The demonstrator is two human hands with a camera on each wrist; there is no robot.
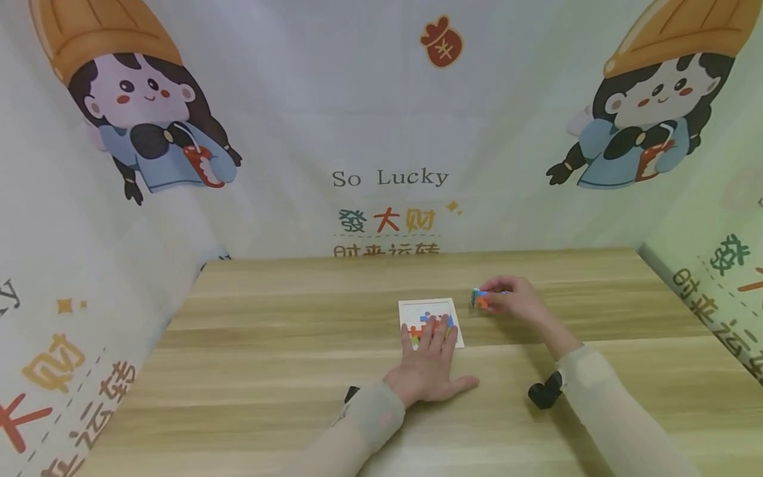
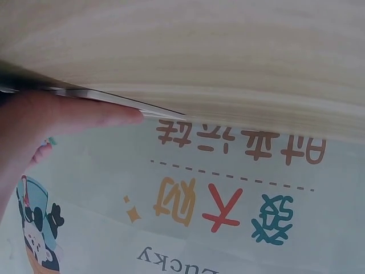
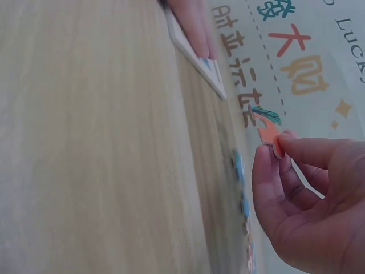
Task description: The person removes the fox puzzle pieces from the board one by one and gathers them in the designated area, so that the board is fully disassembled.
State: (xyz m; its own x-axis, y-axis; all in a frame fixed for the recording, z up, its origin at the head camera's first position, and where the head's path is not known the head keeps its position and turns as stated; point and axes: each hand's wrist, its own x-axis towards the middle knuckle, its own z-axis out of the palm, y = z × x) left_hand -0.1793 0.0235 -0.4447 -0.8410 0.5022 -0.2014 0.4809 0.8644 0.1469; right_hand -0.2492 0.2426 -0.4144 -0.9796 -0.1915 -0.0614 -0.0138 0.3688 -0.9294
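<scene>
An orange puzzle piece [image 3: 268, 132], marked with a green leaf-like shape, is held up off the wood-grained bench [image 1: 268, 358], pinched between thumb and fingers in the grip of the right hand [image 1: 514, 299]. It is positioned to the right of a white puzzle tray [image 1: 426, 301], just beyond its rim. The tray is laid flat, its near part filled with interlocked pieces [image 1: 416, 330] in red, blue and green. Over these the left hand [image 1: 428, 364] is spread, its grip opened flat, fingers extended across the tray and thumb pointed out to the side. Near the right hand, a row of loose pieces [image 3: 245, 202] is glimpsed on the bench, blurred in the right wrist view. Pale sleeves [image 1: 614, 411] are worn on both arms, and a black device [image 1: 545, 392] is seen at the right wrist. Beyond the bench, a pale backdrop [image 1: 286, 99] is hung, printed with cartoon figures in orange hats, a red pouch, Chinese characters and the words "So Lucky".
</scene>
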